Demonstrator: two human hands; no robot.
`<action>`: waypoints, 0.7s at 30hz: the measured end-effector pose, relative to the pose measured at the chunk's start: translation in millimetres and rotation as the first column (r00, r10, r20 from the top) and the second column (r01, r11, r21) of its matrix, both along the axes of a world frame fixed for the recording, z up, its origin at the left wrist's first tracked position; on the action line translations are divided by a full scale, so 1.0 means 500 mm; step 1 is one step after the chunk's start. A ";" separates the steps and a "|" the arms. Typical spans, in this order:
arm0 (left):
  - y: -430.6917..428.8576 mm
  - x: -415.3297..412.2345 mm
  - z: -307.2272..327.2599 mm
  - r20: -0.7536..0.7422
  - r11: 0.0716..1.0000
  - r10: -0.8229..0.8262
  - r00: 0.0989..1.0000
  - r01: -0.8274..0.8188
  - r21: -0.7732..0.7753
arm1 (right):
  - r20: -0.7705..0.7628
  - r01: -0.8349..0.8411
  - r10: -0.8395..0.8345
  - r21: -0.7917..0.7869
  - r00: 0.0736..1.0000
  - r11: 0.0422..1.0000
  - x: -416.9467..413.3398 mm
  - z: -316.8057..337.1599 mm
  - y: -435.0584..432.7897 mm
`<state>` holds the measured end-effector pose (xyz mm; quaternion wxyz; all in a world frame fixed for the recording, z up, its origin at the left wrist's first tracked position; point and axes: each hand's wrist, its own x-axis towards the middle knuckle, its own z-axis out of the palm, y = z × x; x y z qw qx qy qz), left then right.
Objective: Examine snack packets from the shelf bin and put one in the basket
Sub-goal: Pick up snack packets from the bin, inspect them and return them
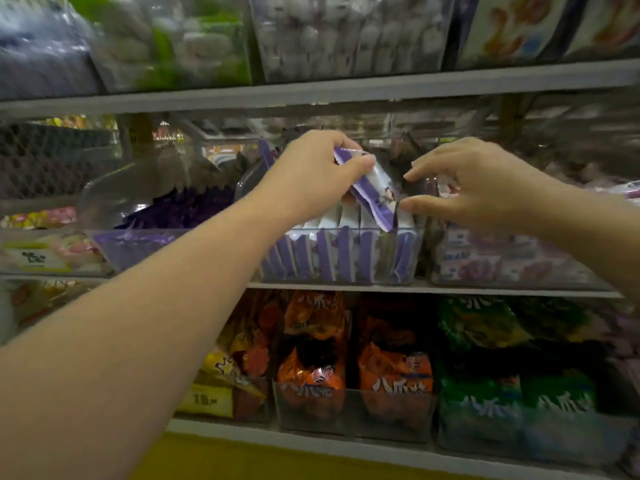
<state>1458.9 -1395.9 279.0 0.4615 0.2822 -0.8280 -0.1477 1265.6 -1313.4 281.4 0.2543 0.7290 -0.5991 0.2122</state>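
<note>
One packet (372, 188) is partly out of the bin (384, 259), so the task looks early: picking and examining is under way, and nothing shown has gone into a basket. The person's left hand (311, 174) grips that purple-and-white packet by its upper end, fingers and thumb wrapped round it. The packet is tilted, with its lower corner down at the bin's rim among the others. The right hand (485, 181) is just beside that lower corner, fingers (420, 173) curled and thumb (415, 204) brought toward them in a pinch shape. Something dark and thin sits between them, but it is blurred, so I can't tell whether it is pinched or only close. The bin is clear plastic on the middle shelf (415, 287) and holds a row of packets (325, 251), upright, same purple-white kind, packed close. No basket is in view, so I can't say where it is. Judgement: one packet is lifted and its examination is about to start or just starting. Left to do: look it over, maybe pull another to compare, choose one, carry it off the shelf into the basket and return any rejects. Neighbouring clear bins hold other sweets, blurred. The shelf below carries orange bags (394, 372) and green bags (481, 327), touched by neither hand.
</note>
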 end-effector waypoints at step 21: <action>-0.121 -0.133 0.044 0.545 0.839 0.360 0.757 -0.006 -0.545 | 0.111 -0.106 0.097 0.078 0.989 0.991 -0.125 0.013 -0.086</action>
